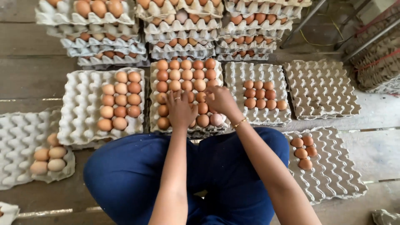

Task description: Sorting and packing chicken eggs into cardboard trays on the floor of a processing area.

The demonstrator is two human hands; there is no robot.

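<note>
A grey pulp egg tray lies straight in front of me, nearly full of brown eggs. Both my hands rest on its near rows. My left hand, with a ring on one finger, lies palm down over the eggs at the tray's near middle. My right hand, with a thin bracelet at the wrist, curls over eggs at the near right, beside a pale egg. Whether either hand grips an egg is hidden under the fingers. My legs in blue trousers fill the foreground.
Partly filled trays lie at the left, the far left, the right and near right. An empty tray sits further right. Stacks of full trays line the back. Metal legs and bundled trays stand at the top right.
</note>
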